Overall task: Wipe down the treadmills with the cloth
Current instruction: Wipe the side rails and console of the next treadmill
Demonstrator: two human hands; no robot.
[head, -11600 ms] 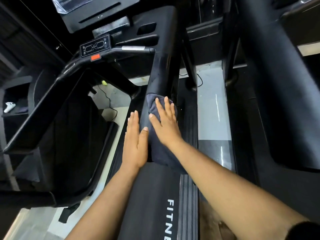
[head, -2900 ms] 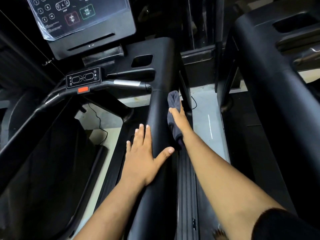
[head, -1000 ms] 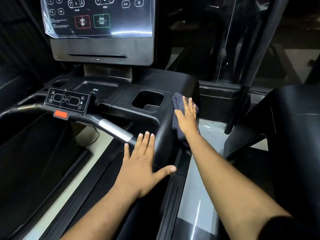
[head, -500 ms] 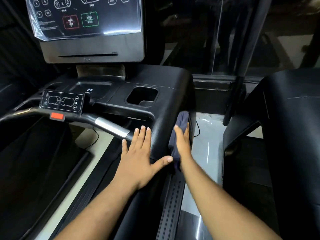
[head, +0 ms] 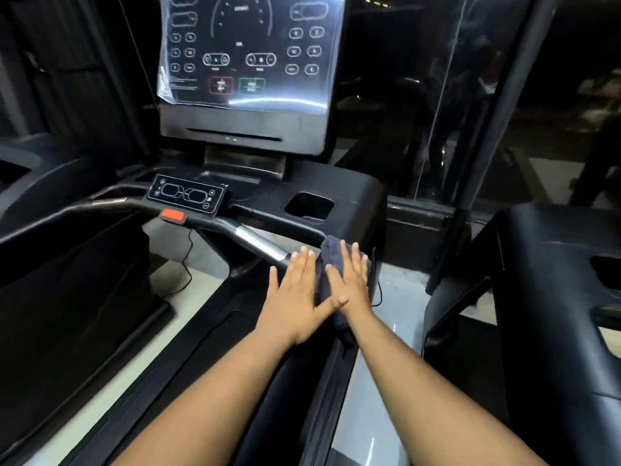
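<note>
Right hand: the right hand (head: 349, 284) lies flat on the cloth (head: 331, 264), fingers straight and slightly spread, palm pressing it down against the treadmill's side arm (head: 295, 375).
Left hand: the left hand (head: 295, 304) rests flat on the same arm, just beside the cloth, fingers straight and close together, thumb stuck out to the right so its tip touches the base of the right hand.
Cloth: dark grey-blue, bunched, draped over the top of the side arm where it meets the console deck (head: 353, 196); one end pokes out past the right fingertips, the other hangs down below the right wrist.
Treadmill: black, with a screen (head: 248, 52) under a plastic film standing above the deck, and a square cup recess (head: 309, 205) in the deck just behind the hands.
Handlebar: a crossbar with a silver grip section (head: 260, 245) runs in from the left, ending near the left fingertips; a small control pad (head: 188, 195) and a red tab (head: 172, 215) sit on it.
Neighbour: a second black treadmill (head: 551, 280) stands to the right, across a strip of pale floor (head: 393, 297).
</note>
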